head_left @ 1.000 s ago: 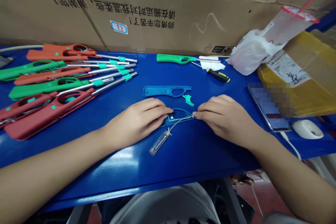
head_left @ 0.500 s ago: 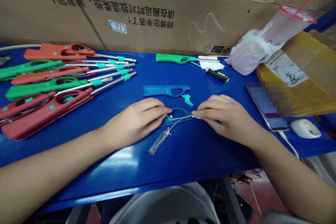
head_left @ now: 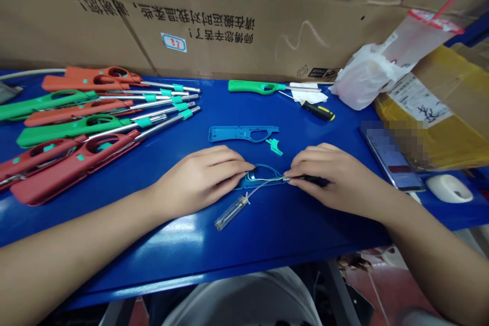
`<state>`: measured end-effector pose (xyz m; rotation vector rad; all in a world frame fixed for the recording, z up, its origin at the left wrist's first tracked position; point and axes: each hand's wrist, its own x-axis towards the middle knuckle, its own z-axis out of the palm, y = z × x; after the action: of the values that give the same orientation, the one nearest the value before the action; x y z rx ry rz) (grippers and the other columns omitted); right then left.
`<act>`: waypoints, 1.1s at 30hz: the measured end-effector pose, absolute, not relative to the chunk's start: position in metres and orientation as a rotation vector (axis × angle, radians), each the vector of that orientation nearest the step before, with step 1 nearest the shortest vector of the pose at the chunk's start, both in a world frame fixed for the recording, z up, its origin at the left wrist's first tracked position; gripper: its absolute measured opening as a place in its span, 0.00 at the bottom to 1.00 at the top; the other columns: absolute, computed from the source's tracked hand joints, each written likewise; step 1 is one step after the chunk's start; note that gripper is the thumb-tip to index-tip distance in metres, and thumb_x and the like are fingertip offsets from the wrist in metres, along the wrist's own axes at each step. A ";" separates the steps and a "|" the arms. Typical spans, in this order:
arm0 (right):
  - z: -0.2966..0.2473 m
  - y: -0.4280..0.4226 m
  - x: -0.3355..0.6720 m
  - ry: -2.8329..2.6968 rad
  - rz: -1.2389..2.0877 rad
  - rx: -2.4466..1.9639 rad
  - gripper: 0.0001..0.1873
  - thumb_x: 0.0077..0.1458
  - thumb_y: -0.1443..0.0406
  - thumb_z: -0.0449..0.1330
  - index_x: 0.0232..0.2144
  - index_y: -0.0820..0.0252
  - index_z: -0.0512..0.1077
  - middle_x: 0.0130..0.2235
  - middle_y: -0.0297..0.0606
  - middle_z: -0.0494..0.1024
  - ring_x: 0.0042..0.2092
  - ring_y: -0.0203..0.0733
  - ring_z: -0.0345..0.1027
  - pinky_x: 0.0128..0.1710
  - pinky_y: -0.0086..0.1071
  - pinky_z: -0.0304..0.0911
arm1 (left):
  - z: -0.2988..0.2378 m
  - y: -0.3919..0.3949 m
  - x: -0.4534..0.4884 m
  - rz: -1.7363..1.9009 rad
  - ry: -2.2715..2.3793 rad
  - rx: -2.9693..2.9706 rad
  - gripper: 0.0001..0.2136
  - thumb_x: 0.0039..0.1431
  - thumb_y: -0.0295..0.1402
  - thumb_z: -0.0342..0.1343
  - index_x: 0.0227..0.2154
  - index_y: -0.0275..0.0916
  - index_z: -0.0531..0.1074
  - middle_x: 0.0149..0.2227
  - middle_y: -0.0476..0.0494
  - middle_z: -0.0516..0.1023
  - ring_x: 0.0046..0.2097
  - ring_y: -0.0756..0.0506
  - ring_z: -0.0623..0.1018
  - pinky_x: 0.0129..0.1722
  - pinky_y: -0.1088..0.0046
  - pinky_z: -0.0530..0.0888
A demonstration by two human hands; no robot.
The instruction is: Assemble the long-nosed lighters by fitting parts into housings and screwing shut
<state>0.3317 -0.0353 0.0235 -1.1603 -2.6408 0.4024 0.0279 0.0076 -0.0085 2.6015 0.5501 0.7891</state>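
Observation:
My left hand (head_left: 212, 175) pinches the handle end of a blue lighter shell half (head_left: 269, 168) just above the table. A pale wire loops inside its finger opening. My right hand (head_left: 330, 173) has thumb and fingertips closed on the small metal end at the shell's narrow tip; a dark strip shows beneath the fingers. A thin tube runs from the shell to a clear fuel tank (head_left: 232, 212), which lies on the table nearer to me. Beyond my hands lie the other blue shell half (head_left: 239, 133) and a turquoise trigger (head_left: 274, 146).
Several red, orange and green lighters (head_left: 76, 127) lie piled at the left. A green lighter (head_left: 254, 87), a white tissue (head_left: 311, 93) and a screwdriver (head_left: 318, 110) are at the back. To the right are a phone (head_left: 393, 158), a white case (head_left: 449, 188) and a bagged cup (head_left: 416, 41). Cardboard (head_left: 214, 56) walls the back.
The view has shifted slightly. My right hand's fingers have closed in more at the shell's tip, and a dark strip now shows under them. My left hand keeps its grip.

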 end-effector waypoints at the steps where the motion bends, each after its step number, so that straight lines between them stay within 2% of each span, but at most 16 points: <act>1: 0.028 -0.035 0.331 -2.662 0.421 -1.168 0.06 0.66 0.64 0.61 0.41 0.54 0.79 0.42 0.34 0.83 0.43 0.40 0.75 0.45 0.39 0.60 | -0.008 0.008 0.028 0.795 0.540 2.594 0.12 0.69 0.26 0.56 0.52 0.38 0.77 0.46 0.40 0.83 0.47 0.45 0.82 0.50 0.69 0.78; 4: 0.043 -0.032 0.319 -2.681 0.312 -1.167 0.06 0.64 0.61 0.63 0.42 0.53 0.79 0.42 0.35 0.84 0.44 0.44 0.76 0.47 0.40 0.61 | -0.008 0.008 0.027 0.818 0.520 2.569 0.11 0.69 0.27 0.57 0.51 0.39 0.77 0.45 0.40 0.84 0.46 0.45 0.82 0.49 0.69 0.78; 7: 0.055 -0.028 0.296 -2.568 0.267 -1.230 0.07 0.65 0.66 0.60 0.39 0.54 0.79 0.41 0.33 0.84 0.44 0.43 0.77 0.45 0.38 0.64 | -0.008 0.008 0.027 0.851 0.514 2.558 0.12 0.68 0.26 0.59 0.52 0.37 0.77 0.44 0.41 0.84 0.45 0.46 0.82 0.48 0.71 0.78; 12: 0.049 -0.022 0.266 -2.567 0.481 -1.277 0.07 0.62 0.67 0.61 0.43 0.56 0.77 0.44 0.35 0.82 0.47 0.44 0.75 0.44 0.37 0.67 | -0.010 0.007 0.028 0.958 0.538 2.505 0.09 0.66 0.28 0.62 0.48 0.36 0.77 0.40 0.43 0.84 0.40 0.48 0.82 0.43 0.75 0.78; 17: 0.024 -0.017 0.267 -2.552 0.585 -1.137 0.07 0.65 0.68 0.60 0.44 0.58 0.78 0.44 0.36 0.83 0.46 0.43 0.76 0.47 0.37 0.66 | -0.009 0.007 0.028 0.956 0.553 2.426 0.07 0.65 0.27 0.63 0.45 0.37 0.76 0.40 0.46 0.84 0.41 0.50 0.83 0.44 0.78 0.77; 19: 0.020 -0.015 0.269 -2.545 0.576 -1.076 0.08 0.66 0.68 0.60 0.45 0.59 0.78 0.44 0.37 0.83 0.45 0.42 0.76 0.47 0.36 0.66 | -0.004 0.004 0.027 0.922 0.584 2.427 0.10 0.64 0.30 0.65 0.46 0.37 0.75 0.40 0.47 0.83 0.42 0.50 0.82 0.46 0.77 0.77; 23: 0.020 -0.013 0.275 -2.528 0.573 -0.989 0.10 0.66 0.68 0.60 0.46 0.59 0.79 0.42 0.37 0.83 0.43 0.40 0.75 0.45 0.35 0.64 | 0.010 -0.008 0.024 0.699 0.748 2.459 0.23 0.56 0.38 0.70 0.51 0.36 0.71 0.46 0.44 0.80 0.48 0.45 0.80 0.50 0.71 0.77; 26: 0.022 -0.011 0.279 -2.587 0.528 -0.921 0.11 0.67 0.68 0.58 0.47 0.57 0.80 0.39 0.36 0.81 0.41 0.40 0.73 0.43 0.35 0.63 | 0.014 -0.014 0.020 0.578 0.787 2.476 0.21 0.59 0.32 0.65 0.53 0.38 0.69 0.48 0.45 0.79 0.50 0.45 0.79 0.50 0.71 0.76; 29: 0.023 -0.011 0.283 -2.701 0.409 -0.872 0.14 0.68 0.69 0.57 0.49 0.55 0.80 0.36 0.35 0.78 0.39 0.41 0.70 0.42 0.37 0.61 | 0.010 -0.011 0.017 0.553 0.746 2.489 0.17 0.64 0.28 0.59 0.55 0.39 0.68 0.46 0.46 0.79 0.46 0.48 0.79 0.46 0.74 0.76; 33: 0.026 -0.012 0.284 -2.755 0.305 -0.856 0.14 0.69 0.68 0.55 0.47 0.57 0.80 0.34 0.36 0.78 0.39 0.42 0.69 0.42 0.37 0.60 | 0.005 -0.004 0.016 0.548 0.620 2.562 0.16 0.67 0.32 0.59 0.56 0.36 0.70 0.47 0.43 0.80 0.48 0.45 0.79 0.50 0.69 0.75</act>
<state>0.2842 -0.0125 0.0261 -0.8561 -2.7549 0.3052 0.0160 -0.0042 0.0053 2.5625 0.6198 0.5477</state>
